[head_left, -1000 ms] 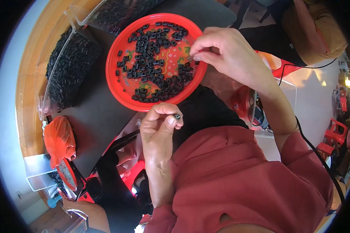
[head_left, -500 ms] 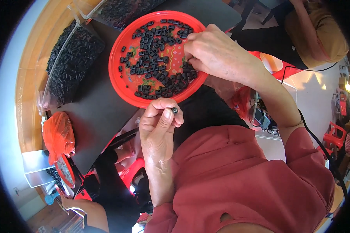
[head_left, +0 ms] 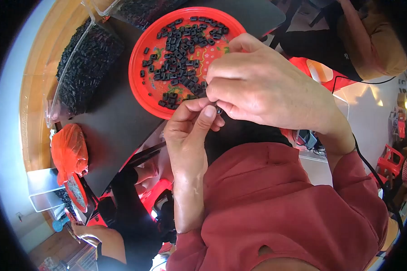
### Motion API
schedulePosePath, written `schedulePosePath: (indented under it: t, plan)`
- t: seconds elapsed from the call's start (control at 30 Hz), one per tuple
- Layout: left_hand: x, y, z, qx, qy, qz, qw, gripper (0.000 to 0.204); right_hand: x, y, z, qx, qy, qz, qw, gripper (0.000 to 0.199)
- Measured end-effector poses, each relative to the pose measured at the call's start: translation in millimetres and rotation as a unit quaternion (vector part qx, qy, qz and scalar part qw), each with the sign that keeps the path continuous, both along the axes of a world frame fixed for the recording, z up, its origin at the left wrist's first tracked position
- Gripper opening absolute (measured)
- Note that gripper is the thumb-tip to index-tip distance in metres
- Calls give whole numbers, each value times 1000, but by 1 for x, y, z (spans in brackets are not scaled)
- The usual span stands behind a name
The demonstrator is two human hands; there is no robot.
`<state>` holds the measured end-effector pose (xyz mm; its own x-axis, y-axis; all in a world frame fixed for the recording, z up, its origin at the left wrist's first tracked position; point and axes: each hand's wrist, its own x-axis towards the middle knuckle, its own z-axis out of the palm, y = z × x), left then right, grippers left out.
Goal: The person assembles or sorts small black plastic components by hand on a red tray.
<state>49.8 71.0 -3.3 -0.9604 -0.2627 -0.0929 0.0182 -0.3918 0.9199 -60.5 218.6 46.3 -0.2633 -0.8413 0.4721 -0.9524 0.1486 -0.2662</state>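
Note:
Thumb and fingers of my left hand (head_left: 190,131) pinch a small black cylindrical part (head_left: 219,109), mostly hidden now; the earlier frame shows its round end with a metallic ring. My right hand (head_left: 264,88) is closed, its fingertips meeting the left ones at this part. Whatever the right fingers hold is hidden behind them. Just beyond both hands lies a round red tray (head_left: 135,86) with a printed pattern. Many small black blocks (head_left: 178,56) with holes lie scattered over it, and my right hand covers its near right side.
Clear bins of black parts (head_left: 88,63) stand at the far left of the dark table (head_left: 106,144). An orange plastic bag (head_left: 70,151) sits near the left edge. Another person's arm (head_left: 106,241) shows at lower left, and a seated person (head_left: 371,40) at upper right.
My right hand has come from the tray's right side toward me and met my left fingertips. The left hand still pinches the cylindrical part, having risen slightly.

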Motion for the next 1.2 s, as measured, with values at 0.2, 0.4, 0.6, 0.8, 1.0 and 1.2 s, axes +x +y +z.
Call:
schedulePosePath:
  t: [0.2,0.4,0.6,0.8,1.0,1.2]
  plan:
    - [1,0,3,1,-15,0,1000,12,1,6,-1,-38,-18,29,999,13]
    - [5,-2,3,-3,-24,9,1000,11,4,6,-8,-8,-75,17,997,12]
    - [3,2,4,4,-1,31,1000,13,7,11,-8,-64,-251,-14,966,12]
    - [3,4,0,-47,1,71,996,13,12,9,-19,-77,-373,-21,924,10]
    - [5,4,-7,-70,4,75,995,12,12,3,-15,-80,-414,-38,906,15]
    - [9,-1,-8,3,18,47,999,12,11,2,-20,-63,-480,-4,875,12]
